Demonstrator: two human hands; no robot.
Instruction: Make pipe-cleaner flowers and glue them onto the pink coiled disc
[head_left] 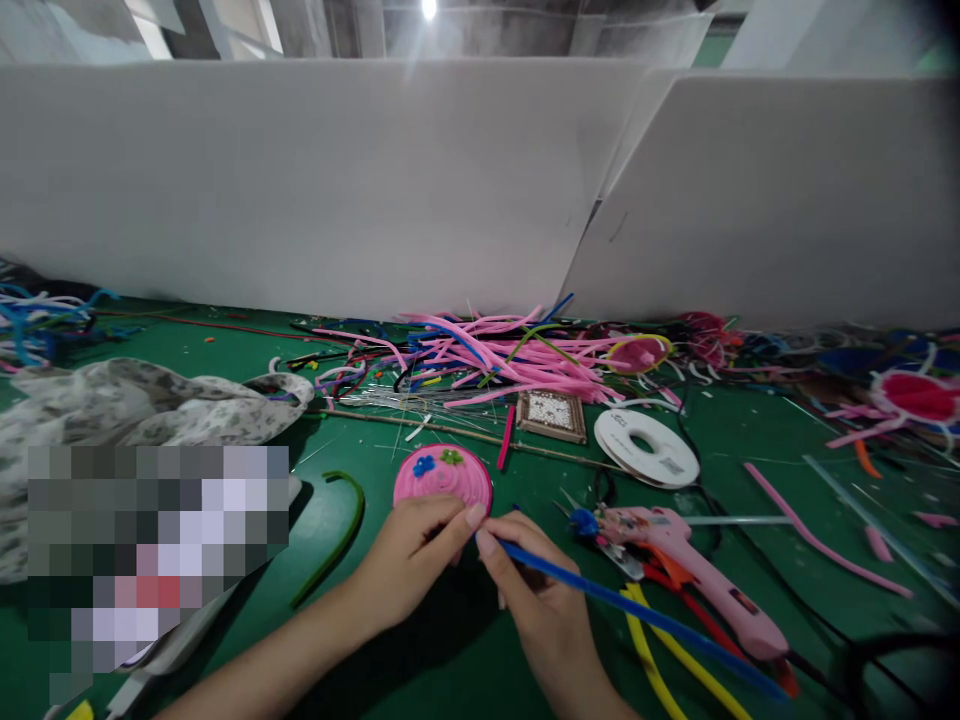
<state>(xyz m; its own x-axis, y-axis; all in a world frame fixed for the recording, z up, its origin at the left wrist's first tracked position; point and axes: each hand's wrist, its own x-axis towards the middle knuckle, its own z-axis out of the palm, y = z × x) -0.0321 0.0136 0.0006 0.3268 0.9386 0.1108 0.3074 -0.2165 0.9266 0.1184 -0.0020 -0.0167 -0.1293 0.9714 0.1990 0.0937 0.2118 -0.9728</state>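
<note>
A round pink disc (442,490) of coiled pipe cleaner, with a darker pink rim, carries a small blue flower (424,466) and a small green flower (451,457). My left hand (409,555) is closed on its near edge, thumb on top. Close beside it, my right hand (536,590) pinches a long blue pipe cleaner (645,608) near one end, which lies by the disc's rim. The rest of the blue length slants down to the right. Whether its tip touches the disc is hidden by my fingers.
Right of my hands lie a pink glue gun (705,570), yellow strips (660,660) and a white spool (611,445). Behind are a small bead tray (551,415) and heaped pink pipe cleaners (495,360). Patterned cloth (150,400) and a green pipe cleaner (349,540) lie left.
</note>
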